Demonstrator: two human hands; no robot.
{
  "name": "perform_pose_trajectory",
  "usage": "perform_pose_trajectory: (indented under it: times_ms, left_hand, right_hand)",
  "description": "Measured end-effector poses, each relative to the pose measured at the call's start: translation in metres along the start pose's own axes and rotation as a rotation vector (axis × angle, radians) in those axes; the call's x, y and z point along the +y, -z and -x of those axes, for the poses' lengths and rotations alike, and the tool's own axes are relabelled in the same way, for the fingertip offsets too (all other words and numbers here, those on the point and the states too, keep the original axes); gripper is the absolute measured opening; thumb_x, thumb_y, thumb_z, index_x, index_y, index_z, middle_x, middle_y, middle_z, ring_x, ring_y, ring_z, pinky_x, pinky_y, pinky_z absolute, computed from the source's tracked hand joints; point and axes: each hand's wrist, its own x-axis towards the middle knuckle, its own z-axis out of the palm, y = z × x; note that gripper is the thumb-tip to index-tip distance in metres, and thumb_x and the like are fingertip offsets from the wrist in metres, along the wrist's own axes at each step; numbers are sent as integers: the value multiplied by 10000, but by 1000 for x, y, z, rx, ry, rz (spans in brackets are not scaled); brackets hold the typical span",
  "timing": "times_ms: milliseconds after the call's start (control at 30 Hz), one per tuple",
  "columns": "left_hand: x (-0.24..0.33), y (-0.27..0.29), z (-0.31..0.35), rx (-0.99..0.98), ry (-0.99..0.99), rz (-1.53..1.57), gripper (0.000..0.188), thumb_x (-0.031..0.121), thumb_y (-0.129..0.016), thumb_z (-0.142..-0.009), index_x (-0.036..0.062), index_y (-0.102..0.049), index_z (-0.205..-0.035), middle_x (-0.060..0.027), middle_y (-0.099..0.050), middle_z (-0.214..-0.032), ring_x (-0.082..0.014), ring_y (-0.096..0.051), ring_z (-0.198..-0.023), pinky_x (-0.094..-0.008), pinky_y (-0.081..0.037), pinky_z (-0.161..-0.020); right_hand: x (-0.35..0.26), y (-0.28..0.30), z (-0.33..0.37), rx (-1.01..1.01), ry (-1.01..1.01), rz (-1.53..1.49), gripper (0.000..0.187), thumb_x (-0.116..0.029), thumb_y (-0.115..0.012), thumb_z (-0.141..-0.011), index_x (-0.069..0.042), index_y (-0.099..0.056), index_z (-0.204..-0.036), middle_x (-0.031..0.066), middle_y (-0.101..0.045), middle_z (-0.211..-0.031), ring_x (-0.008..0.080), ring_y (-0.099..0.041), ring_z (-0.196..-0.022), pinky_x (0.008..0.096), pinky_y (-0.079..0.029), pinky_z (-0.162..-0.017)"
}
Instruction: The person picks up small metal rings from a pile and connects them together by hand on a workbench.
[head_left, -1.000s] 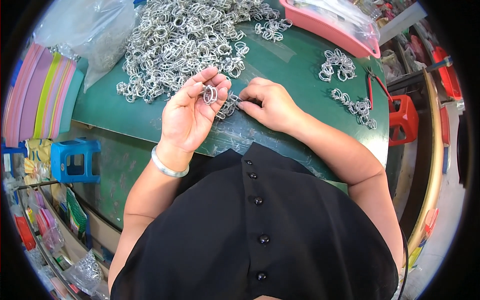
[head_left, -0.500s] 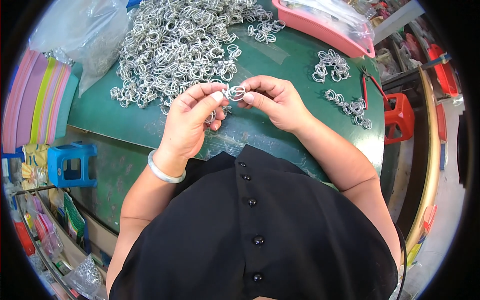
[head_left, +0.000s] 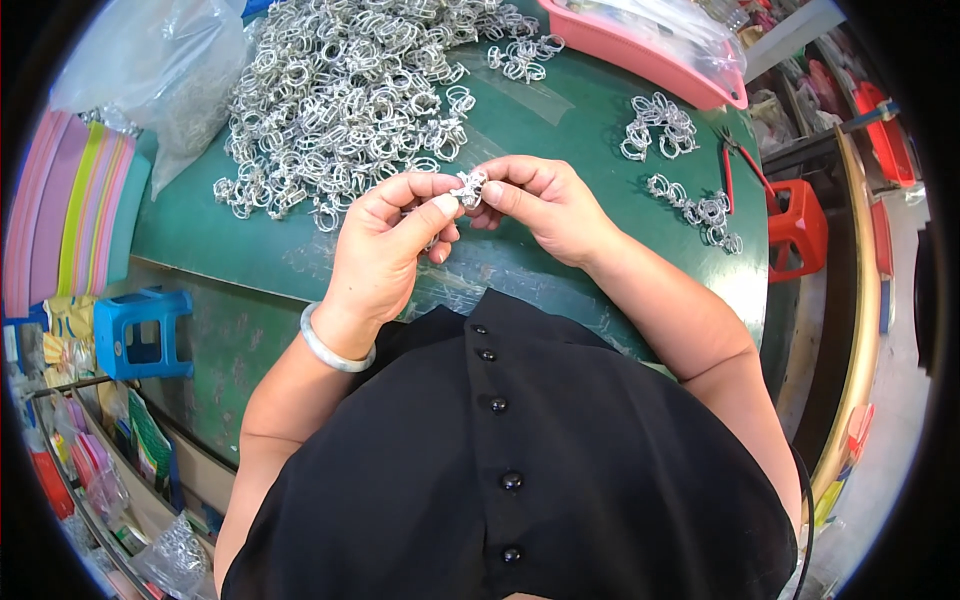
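In front of my body both hands meet over the near part of the green table [head_left: 520, 262]. Between finger and thumb, my left hand [head_left: 385, 235] pinches a small silvery wire ring [head_left: 471, 186] with a knobby part on it. My right hand [head_left: 545, 205] grips the same piece from the other side, thumb and forefinger closed. Under the curled fingers of my left hand a bit of another silvery ring [head_left: 432, 243] shows, mostly hidden. Just beyond my hands spreads a large heap of similar wire rings [head_left: 340, 100].
At the right lie two small ring clusters [head_left: 660, 128] [head_left: 705, 210] and red-handled pliers [head_left: 729, 175]. A pink basket [head_left: 660, 60] stands at the back. Left are a clear plastic bag [head_left: 160, 80], stacked coloured sheets [head_left: 70, 210] and a blue stool [head_left: 145, 333]. A red stool [head_left: 797, 230] stands right.
The ring between my fingertips has turned, so its knobby part now shows instead of its open loop. My hands have drawn slightly closer together.
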Motion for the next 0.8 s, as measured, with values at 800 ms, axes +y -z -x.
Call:
perform_pose_trajectory:
  times_ms: [800]
  left_hand:
    - [-7, 0, 3, 44, -69, -72, 130, 33, -581, -800, 0, -600, -924, -27, -582, -753, -56, -518, -612, -169, -419, -516]
  right_hand:
    - [1, 2, 0, 4, 45, 111, 176, -89, -501, -870, 17, -568, -993, 47, -610, -849, 89, -566, -747, 233, -478, -701]
